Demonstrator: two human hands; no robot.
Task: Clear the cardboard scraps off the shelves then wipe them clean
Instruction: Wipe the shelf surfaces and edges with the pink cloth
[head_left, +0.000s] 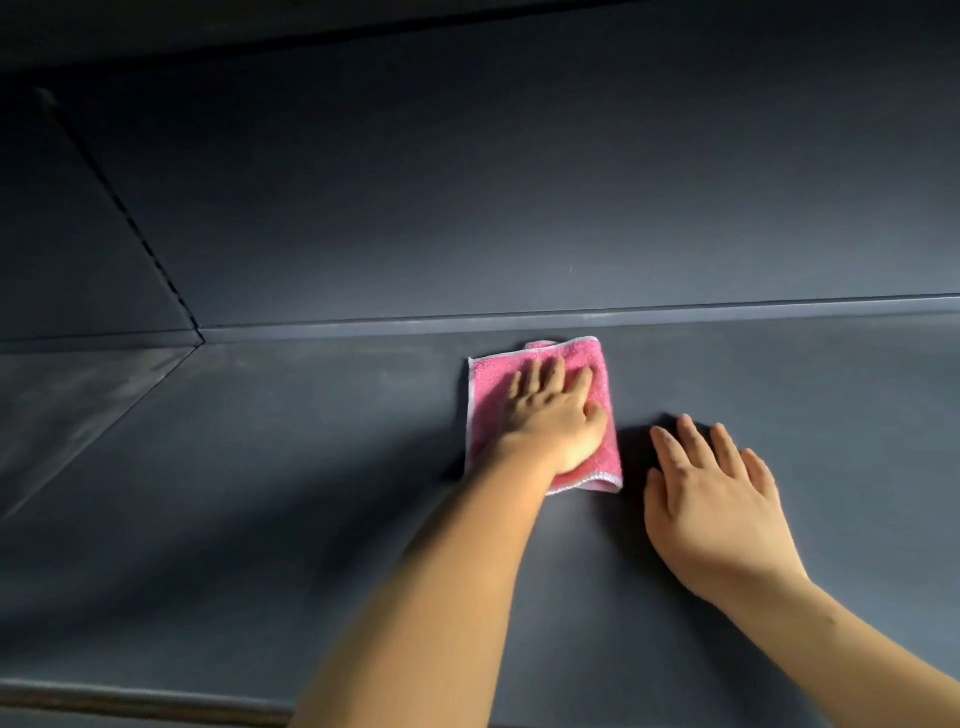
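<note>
L hand (553, 415) lies flat, fingers straight & spread, palm pressing down on a folded pink cloth (488, 395) w/ white hem. The cloth sits on the dark grey shelf (311, 467), toward the rear, just short of the back panel (519, 208). R hand (719, 504) is also flat, fingers straight, holding nothing, palm down on bare shelf just beside the cloth's right edge, apart from it; at far left a slotted upright (132, 228) runs down the back panel.
</note>
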